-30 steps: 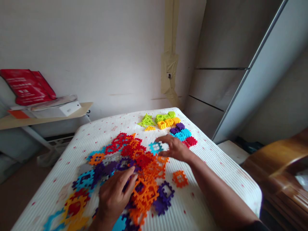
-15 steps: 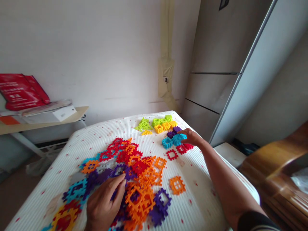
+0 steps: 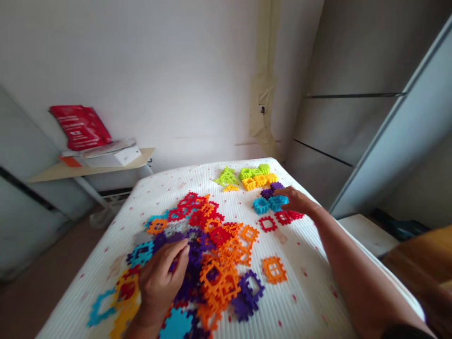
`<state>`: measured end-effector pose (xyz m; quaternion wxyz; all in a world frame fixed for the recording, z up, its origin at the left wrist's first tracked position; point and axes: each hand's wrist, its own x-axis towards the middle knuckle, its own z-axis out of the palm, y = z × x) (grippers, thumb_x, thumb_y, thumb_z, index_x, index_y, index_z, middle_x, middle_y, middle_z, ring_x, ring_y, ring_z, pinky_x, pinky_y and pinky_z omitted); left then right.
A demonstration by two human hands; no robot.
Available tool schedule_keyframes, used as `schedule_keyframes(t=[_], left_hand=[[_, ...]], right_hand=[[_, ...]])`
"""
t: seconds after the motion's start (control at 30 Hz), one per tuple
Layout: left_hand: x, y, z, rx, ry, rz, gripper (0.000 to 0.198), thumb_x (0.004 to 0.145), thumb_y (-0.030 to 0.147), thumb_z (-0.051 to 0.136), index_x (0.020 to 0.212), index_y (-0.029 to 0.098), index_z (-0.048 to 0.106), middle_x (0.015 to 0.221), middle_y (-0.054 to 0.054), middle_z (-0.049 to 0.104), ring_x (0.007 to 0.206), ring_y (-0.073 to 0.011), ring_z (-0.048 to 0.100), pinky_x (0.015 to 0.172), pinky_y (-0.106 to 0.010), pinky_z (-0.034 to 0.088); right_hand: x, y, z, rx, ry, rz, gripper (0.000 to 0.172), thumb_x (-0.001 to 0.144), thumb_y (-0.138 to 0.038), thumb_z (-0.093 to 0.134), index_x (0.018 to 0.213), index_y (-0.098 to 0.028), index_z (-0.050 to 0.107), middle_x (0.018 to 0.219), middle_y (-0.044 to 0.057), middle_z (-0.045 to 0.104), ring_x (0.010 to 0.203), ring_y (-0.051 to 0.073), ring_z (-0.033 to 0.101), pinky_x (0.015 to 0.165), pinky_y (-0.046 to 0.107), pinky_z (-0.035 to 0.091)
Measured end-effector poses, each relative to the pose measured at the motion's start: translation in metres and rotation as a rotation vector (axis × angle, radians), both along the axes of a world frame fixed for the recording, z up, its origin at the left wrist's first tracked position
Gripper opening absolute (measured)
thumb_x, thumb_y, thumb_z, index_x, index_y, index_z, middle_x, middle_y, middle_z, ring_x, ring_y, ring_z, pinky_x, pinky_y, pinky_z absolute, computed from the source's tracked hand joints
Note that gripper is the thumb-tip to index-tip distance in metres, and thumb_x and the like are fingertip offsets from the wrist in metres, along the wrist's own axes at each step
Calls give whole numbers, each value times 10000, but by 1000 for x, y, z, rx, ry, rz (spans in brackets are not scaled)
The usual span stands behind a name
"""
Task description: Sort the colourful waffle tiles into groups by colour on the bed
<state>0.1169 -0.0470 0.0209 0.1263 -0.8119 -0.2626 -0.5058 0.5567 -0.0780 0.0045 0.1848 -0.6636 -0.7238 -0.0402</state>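
My left hand (image 3: pixel 164 273) is over the loose pile of toothed plastic building tiles, its fingers curled and thumb tip near the index fingertip. Purple tiles (image 3: pixel 194 268) lie around those fingers, and anything held between them is hidden. At the far right, my right hand (image 3: pixel 298 199) has its fingers around the right part of a row of blue tiles (image 3: pixel 261 205). Purple tiles (image 3: pixel 267 193) stand just behind the blue ones. Red square frames (image 3: pixel 268 224) lie flat in front of them.
Behind stand yellow tiles (image 3: pixel 260 181), green tiles (image 3: pixel 251 174) and a heap of green triangles (image 3: pixel 227 176). A lone orange window tile (image 3: pixel 274 270) lies right of the pile. A side table (image 3: pixel 146 155) with a red bag (image 3: pixel 81 127) is at the left; a cabinet (image 3: pixel 339 127) at the right.
The view has turned left, so everything appears further right. My right hand stays at the blue tiles and my left hand stays over the pile with little change.
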Motion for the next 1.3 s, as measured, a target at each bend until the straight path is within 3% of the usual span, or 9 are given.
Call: schedule_keyframes(t=[0.17,0.27,0.37,0.5,0.67,0.83,0.93,1.13,1.3], left_hand=[[-29,-5,22,-338,-259,298,136,815,256,573,897,183,652,810,-14,699,695,-118,630,718,-232,506],[-51,-6,33,-522,-354,377,193,812,321,556,902,186,659,788,1,677,664,-111,600,665,-224,488],[-74,-7,34,-570,-236,364,161,788,315,565,815,194,668,744,9,653,626,-107,566,605,-222,454],[-92,-8,21,-712,29,347,159,781,286,545,712,205,662,784,-19,653,763,-148,592,708,-265,453],[-68,-11,5,-857,251,411,180,796,320,534,833,217,678,880,-44,681,876,-181,601,808,-296,430],[-24,-9,5,-929,410,736,317,814,456,495,936,201,639,886,-89,676,885,-236,617,754,-327,429],[-10,-4,6,-942,435,823,334,807,477,492,953,202,613,875,-91,680,874,-239,629,725,-320,428],[-6,-5,6,-878,395,837,252,792,388,502,945,212,596,859,-78,687,847,-245,641,699,-326,431],[-7,-15,10,-813,271,723,259,759,332,545,1000,252,593,910,-36,681,865,-219,627,749,-316,435]], right_hand=[[-2,5,19,341,4,216,295,764,-292,568,1048,-259,641,1005,65,685,946,261,622,800,434,511],[-23,1,39,488,-7,287,246,847,-347,509,1064,-301,613,969,66,681,894,251,631,729,415,522],[-57,-12,47,638,-71,364,214,860,-264,537,1065,-273,599,935,56,678,816,216,638,719,380,520],[-101,-27,28,638,-59,487,239,826,-156,581,1054,-226,606,947,65,669,830,206,629,753,365,503],[-137,-36,1,573,-74,710,249,865,-88,481,1059,-173,611,985,78,686,901,176,621,782,328,498],[-145,-39,-10,546,-90,758,252,871,-92,453,1045,-150,626,1008,104,687,936,187,621,804,336,496],[-145,-38,-14,536,-81,766,255,866,-87,451,1037,-147,630,1008,107,686,930,188,620,798,332,497],[-151,-37,-13,538,-91,765,246,876,-101,436,1018,-143,633,972,108,692,886,188,623,774,334,500],[-154,-37,-10,548,-69,749,237,875,-100,432,995,-144,632,930,103,693,840,180,625,738,321,502]])
